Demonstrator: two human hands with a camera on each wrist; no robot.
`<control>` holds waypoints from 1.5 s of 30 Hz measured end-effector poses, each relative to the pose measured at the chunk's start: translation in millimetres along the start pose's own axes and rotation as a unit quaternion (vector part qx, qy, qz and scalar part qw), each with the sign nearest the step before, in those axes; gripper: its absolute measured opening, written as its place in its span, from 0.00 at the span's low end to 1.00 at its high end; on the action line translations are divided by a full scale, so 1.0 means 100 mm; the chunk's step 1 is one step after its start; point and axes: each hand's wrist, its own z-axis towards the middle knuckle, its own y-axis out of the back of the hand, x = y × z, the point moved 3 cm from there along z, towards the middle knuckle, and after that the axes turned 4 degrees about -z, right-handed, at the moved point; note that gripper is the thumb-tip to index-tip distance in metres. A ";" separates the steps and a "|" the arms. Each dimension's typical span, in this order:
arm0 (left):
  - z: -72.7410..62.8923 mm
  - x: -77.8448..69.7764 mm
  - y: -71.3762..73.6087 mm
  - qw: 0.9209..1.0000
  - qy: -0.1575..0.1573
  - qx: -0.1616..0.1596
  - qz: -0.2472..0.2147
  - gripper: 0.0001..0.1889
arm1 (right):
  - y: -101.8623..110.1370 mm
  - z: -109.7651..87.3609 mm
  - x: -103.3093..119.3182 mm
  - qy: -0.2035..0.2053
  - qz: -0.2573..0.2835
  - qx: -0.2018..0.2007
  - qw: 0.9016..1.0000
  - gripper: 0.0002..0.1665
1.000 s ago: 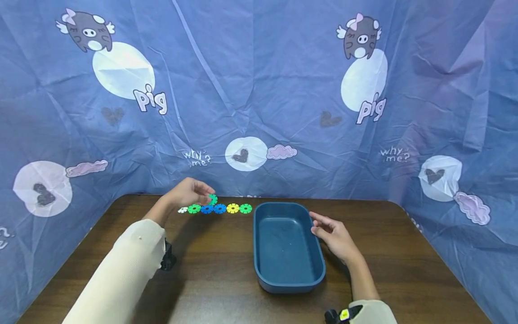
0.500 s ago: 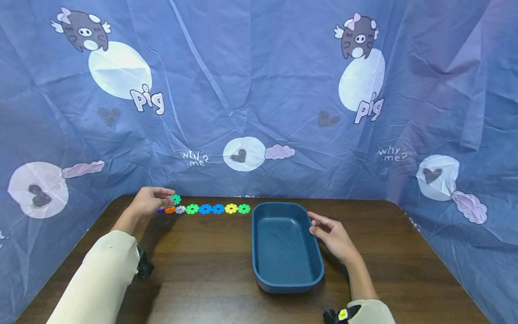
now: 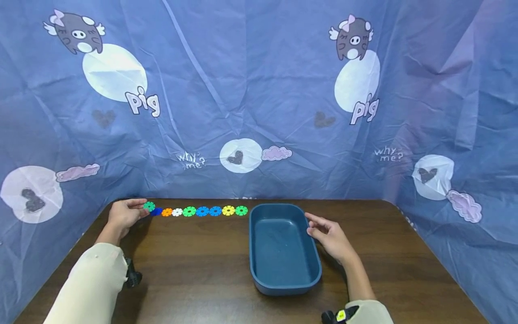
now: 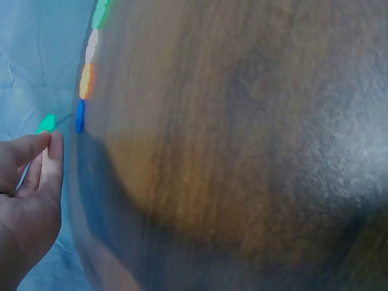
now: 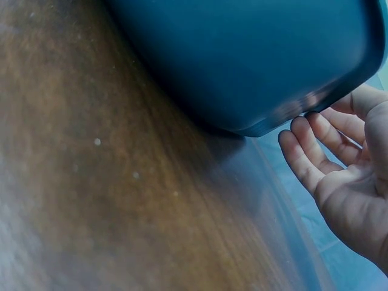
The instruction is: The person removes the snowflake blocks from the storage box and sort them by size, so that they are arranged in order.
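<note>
My left hand (image 3: 123,216) pinches a green snowflake-shaped plastic disc (image 3: 149,206) between thumb and fingertips at the table's far left. In the left wrist view this green disc (image 4: 46,123) stands out at the fingertips, slightly apart from a dark blue disc (image 4: 80,116). That dark blue disc (image 3: 156,211) ends a row along the back edge, followed by an orange disc (image 3: 167,212), a white disc (image 3: 177,212) and several more. My right hand (image 3: 332,236) touches the right side of a blue bin (image 3: 285,288) with extended fingers (image 5: 309,142).
The bin stands upright on the brown wooden table (image 3: 194,270), just right of the row's yellow disc (image 3: 228,210) and last green disc (image 3: 241,210). A blue printed cloth (image 3: 251,103) hangs right behind the table's back edge.
My left hand has moved left along the row with the green disc, from above the blue discs to the row's left end. My right hand and the bin have stayed put.
</note>
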 end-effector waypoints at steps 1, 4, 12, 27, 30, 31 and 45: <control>0.01 0.03 0.00 1.000 0.007 -0.006 0.001 0.25 | 0.00 0.00 0.00 -0.001 0.000 -0.001 1.000 0.26; 0.03 0.09 0.01 1.000 0.018 -0.025 0.003 0.25 | -0.01 0.00 0.00 0.001 0.003 -0.006 1.000 0.26; 0.02 0.27 0.12 0.998 0.045 -0.041 -0.024 0.27 | -0.03 0.03 0.05 0.012 -0.004 0.005 1.000 0.28; 0.13 0.22 0.11 0.999 0.014 -0.023 0.021 0.25 | 0.00 0.04 0.05 0.005 -0.001 0.000 1.000 0.28; 0.14 0.24 0.10 0.999 0.006 -0.018 0.033 0.26 | 0.00 0.03 0.03 0.003 -0.004 -0.003 1.000 0.27; 0.14 0.24 0.10 0.999 0.003 -0.017 0.036 0.26 | 0.00 0.02 0.03 0.002 -0.005 -0.003 1.000 0.27; 0.09 0.23 0.09 0.999 0.006 -0.001 0.048 0.26 | 0.01 -0.01 0.00 -0.006 -0.010 -0.001 1.000 0.29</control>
